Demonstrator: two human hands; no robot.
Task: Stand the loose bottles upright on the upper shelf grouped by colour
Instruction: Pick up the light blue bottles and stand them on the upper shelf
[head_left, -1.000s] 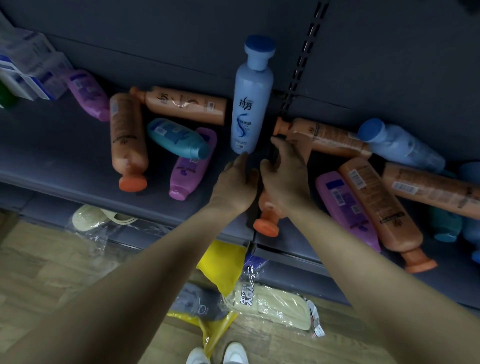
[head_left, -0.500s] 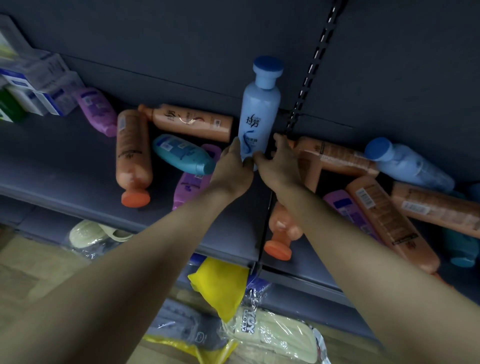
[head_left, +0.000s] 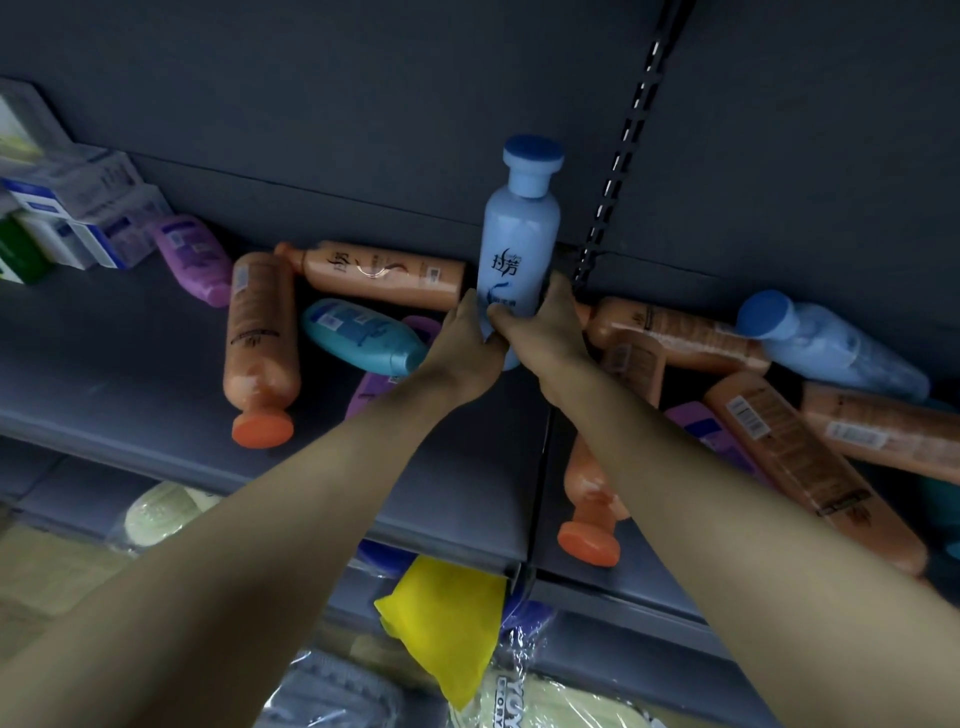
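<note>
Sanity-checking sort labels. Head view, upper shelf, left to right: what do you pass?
boxes → purple bottle beside them → orange bottle lying with its cap toward the shelf edge → teal bottle → upright blue bottle → lying blue bottle. The overlapping orange and purple bottles are left out.

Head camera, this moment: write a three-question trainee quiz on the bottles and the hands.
1. True or false: the light blue bottle with the dark blue cap is upright at the back of the shelf.
2. Multiple choice: what do the left hand and right hand grip? A) a teal bottle. B) the lower part of the light blue bottle. C) a yellow bag.
3. Short answer: what colour is the cap of the peach bottle lying on its side left of the left arm?

Key: 1 true; 2 B; 3 orange.
</note>
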